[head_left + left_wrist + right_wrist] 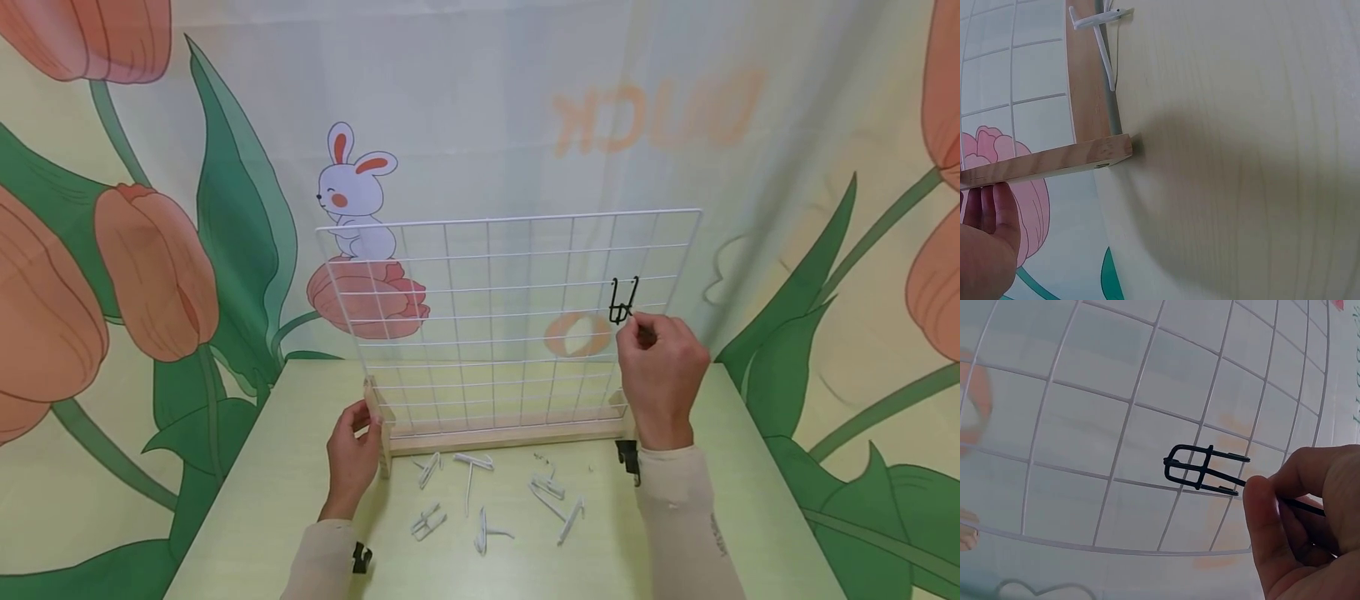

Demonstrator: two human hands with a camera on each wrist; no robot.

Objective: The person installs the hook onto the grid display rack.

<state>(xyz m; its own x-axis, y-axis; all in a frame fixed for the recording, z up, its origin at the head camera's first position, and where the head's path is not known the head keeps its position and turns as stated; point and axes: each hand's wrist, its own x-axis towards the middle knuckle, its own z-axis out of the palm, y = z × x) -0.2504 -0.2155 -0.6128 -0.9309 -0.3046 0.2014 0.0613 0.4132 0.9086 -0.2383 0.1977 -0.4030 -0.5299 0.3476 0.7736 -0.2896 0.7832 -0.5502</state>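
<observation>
My right hand (663, 371) pinches the long prong of a black wire display hook (1205, 467) between thumb and fingers. The hook's two-legged back stands in front of the right part of a white wire grid panel (487, 292), overlapping its wires in the head view. My left hand (352, 458) grips the left upright of the wooden stand (510, 436) that carries the panel. In the left wrist view, its fingers (1007, 209) reach up against the edge of that upright. The rest of the prong is hidden inside my right hand.
Several white hooks (429, 522) lie scattered on the light wood table (247, 500) in front of the stand. Behind the panel hangs a curtain (480, 108) printed with tulips and a rabbit. Black buckles sit at both wrists.
</observation>
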